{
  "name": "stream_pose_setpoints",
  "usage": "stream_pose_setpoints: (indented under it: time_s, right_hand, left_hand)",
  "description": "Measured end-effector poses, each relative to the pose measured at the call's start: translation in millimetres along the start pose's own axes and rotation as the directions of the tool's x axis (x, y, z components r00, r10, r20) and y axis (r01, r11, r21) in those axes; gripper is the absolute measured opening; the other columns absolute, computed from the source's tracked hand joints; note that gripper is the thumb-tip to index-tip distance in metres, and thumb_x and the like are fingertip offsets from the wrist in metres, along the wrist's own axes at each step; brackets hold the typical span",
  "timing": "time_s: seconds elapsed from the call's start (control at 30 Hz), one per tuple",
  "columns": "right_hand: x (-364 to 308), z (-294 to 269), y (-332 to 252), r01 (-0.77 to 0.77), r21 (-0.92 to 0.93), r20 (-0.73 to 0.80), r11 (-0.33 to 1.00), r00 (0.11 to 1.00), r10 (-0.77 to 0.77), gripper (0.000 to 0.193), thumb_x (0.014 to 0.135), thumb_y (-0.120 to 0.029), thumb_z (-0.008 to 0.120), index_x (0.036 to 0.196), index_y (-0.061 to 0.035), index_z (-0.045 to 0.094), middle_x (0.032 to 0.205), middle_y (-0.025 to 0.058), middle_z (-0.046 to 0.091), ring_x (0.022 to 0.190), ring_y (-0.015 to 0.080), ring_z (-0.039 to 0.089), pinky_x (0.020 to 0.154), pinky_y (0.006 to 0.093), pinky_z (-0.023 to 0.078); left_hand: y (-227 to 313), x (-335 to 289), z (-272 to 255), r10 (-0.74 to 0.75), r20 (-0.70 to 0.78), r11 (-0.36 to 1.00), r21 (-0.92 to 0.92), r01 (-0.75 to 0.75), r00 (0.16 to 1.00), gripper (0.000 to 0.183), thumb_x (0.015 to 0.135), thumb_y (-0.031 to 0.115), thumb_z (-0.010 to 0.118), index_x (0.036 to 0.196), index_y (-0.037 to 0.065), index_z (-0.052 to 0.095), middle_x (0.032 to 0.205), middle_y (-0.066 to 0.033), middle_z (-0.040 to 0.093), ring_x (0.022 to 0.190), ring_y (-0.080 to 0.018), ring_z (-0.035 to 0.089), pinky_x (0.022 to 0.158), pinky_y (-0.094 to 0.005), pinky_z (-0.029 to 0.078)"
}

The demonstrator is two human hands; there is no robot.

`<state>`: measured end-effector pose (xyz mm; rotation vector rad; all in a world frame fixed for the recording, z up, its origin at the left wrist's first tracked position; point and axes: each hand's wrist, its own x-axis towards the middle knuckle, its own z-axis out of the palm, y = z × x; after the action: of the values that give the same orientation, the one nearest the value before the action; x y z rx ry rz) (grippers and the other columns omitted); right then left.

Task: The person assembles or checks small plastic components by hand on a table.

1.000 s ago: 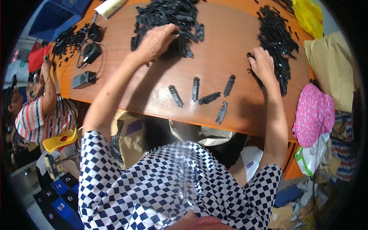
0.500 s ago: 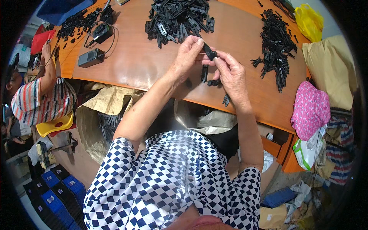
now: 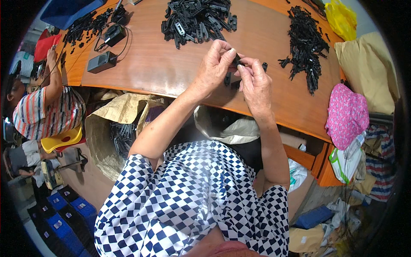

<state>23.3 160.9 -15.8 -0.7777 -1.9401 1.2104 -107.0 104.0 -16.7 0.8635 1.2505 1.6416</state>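
Both my hands are raised over the wooden table and meet at one small black plastic part [image 3: 236, 60]. My left hand [image 3: 214, 64] pinches its far end between thumb and fingers. From the other side, my right hand [image 3: 256, 88] grips the near end, thumb against it. The fingers cover much of the part, so its full shape is hidden. Just under the hands lies another black plastic piece [image 3: 227, 78], partly covered. A small black end [image 3: 264, 66] shows beyond the right fingers.
A big heap of black plastic parts [image 3: 195, 21] lies at the far middle, a smaller-piece heap [image 3: 306, 47] to the right. Black adapters [image 3: 102, 62] with a cable sit left. Open sacks [image 3: 102, 128] stand under the table edge. A person in a striped shirt [image 3: 49, 111] works at left.
The view has shifted slightly. My fingers have re-set around the black plastic part, which is now more covered. Loose pieces seen near the right wrist earlier no longer show there.
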Motion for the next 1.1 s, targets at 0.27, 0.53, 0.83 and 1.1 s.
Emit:
stream_pose_setpoints:
  time_s: [0.27,0.53,0.83,1.1]
  right_hand:
    - [-13,4,17,-0.151,0.054,-0.052,0.987,0.987,0.154,0.007,0.091,-0.005,0.059,0.097,-0.0014,0.059,0.073,0.0089,0.065,0.065,0.0103,0.062,0.054,0.0288,0.049]
    - [-28,-12,-4,0.092,-0.407,0.093,0.909,0.994,-0.060,0.021,0.087,-0.017,0.065,0.103,-0.0038,0.059,0.079,0.0109,0.064,0.067,0.0257,0.065,0.061,0.0350,0.052]
    - [-21,-9,22,-0.350,0.255,0.311,0.902,0.912,0.266,0.033,0.087,-0.016,0.068,0.110,0.0053,0.057,0.084,0.0086,0.066,0.073,0.0106,0.062,0.063,0.0257,0.050]
    - [-20,-9,23,-0.379,0.123,0.146,0.917,0.921,0.361,0.022,0.082,-0.016,0.072,0.096,-0.0007,0.064,0.075,0.0110,0.066,0.066,0.0148,0.063,0.058,0.0291,0.050]
  left_hand:
    - [-26,-11,7,-0.114,0.012,0.962,-0.249,0.113,0.993,0.024,0.092,0.012,0.060,0.112,0.001,0.055,0.108,-0.0083,0.063,0.095,-0.0128,0.061,0.083,-0.0269,0.051]
    - [-27,-38,-2,-0.202,-0.071,0.962,-0.202,0.184,0.977,0.022,0.090,0.012,0.062,0.110,0.002,0.058,0.108,-0.0080,0.065,0.097,-0.0117,0.060,0.087,-0.0270,0.049]
    - [-13,-30,-3,-0.161,0.013,0.979,-0.123,0.161,0.987,0.022,0.088,0.004,0.060,0.110,0.001,0.057,0.106,-0.0098,0.065,0.097,-0.0153,0.062,0.088,-0.0288,0.050]
    - [-15,-19,4,-0.237,0.062,0.904,-0.351,0.243,0.970,0.023,0.089,0.005,0.060,0.111,0.001,0.057,0.106,-0.0091,0.065,0.095,-0.0133,0.061,0.088,-0.0274,0.049]
